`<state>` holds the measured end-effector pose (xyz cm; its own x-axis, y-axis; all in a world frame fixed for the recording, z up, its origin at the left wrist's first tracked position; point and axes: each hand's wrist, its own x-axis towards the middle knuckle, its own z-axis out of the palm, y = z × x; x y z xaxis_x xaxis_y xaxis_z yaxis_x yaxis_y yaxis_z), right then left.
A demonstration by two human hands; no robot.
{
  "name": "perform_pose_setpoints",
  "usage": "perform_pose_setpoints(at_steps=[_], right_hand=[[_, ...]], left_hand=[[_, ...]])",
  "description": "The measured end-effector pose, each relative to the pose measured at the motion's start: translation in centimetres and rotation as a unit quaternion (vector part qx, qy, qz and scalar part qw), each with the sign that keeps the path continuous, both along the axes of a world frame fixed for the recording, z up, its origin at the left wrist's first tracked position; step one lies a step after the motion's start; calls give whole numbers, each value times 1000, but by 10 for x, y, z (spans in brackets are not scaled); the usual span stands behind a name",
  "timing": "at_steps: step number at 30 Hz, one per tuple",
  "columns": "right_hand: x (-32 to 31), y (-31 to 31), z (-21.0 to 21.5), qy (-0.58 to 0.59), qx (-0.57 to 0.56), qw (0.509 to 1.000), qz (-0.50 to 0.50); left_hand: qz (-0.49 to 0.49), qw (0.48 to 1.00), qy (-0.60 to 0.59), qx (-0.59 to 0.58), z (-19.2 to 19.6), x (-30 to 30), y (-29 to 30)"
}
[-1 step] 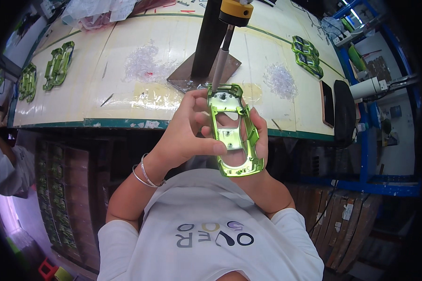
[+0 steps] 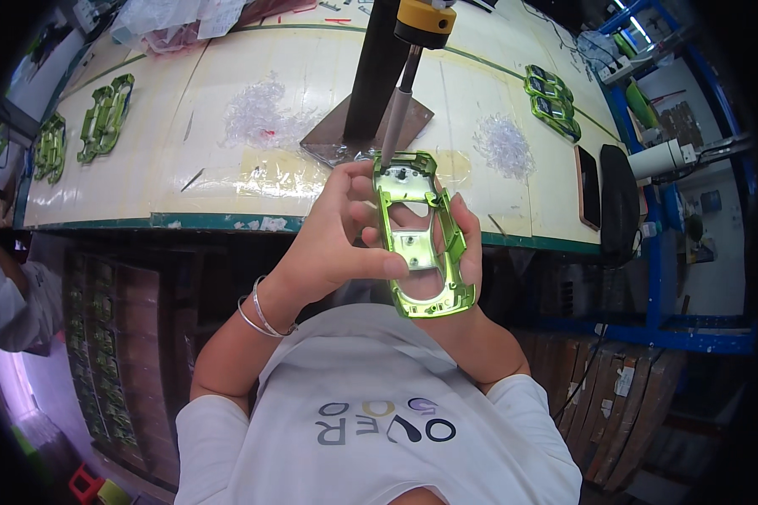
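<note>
A shiny green toy car body shell [image 2: 414, 249] is held above the table's near edge, its hollow inner side facing up. My left hand [image 2: 345, 231] grips its left side, thumb lying on the rim near the middle. On the right side, the fingers of my right hand [image 2: 470, 248] wrap round the shell from beneath. A grey rod-shaped tool [image 2: 397, 118] under a yellow collar [image 2: 424, 23] reaches down to the shell's far left corner; whether its tip touches cannot be made out. Behind it rises a dark post on a metal base plate [image 2: 404, 118].
Piles of clear plastic bits [image 2: 504, 145] lie on the white table [image 2: 253, 181]. More green shells stand at the left [image 2: 105, 118] and right [image 2: 552, 101]. A phone [image 2: 588, 187] and black case [image 2: 620, 204] lie right. Another person [image 2: 17, 303] is at far left.
</note>
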<state>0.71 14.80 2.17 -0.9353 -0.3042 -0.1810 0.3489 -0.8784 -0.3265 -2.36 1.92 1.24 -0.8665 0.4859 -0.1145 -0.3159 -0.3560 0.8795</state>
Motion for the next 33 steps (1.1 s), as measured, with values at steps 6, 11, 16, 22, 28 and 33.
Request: perform_pose_setpoints(at_steps=[6,11,16,22,28,33], right_hand=[[2,4,-3,64,-29,997,37],[6,7,-4,37,94,995,25],[0,10,-14,4,84,996,-5],[-9,8,-21,-25,75,996,-34],[-15,10,-10,-48,17,998,49],[-17,19,-15,-14,-75,992,100]], left_hand=[[-14,999,25,39,2,-2,2],[-17,999,18,-24,7,-1,0],[-20,999,34,6,3,0,2],[-1,997,81,1,-12,3,0],[16,988,152,-15,-16,16,-9],[9,981,194,-26,-11,23,-14]])
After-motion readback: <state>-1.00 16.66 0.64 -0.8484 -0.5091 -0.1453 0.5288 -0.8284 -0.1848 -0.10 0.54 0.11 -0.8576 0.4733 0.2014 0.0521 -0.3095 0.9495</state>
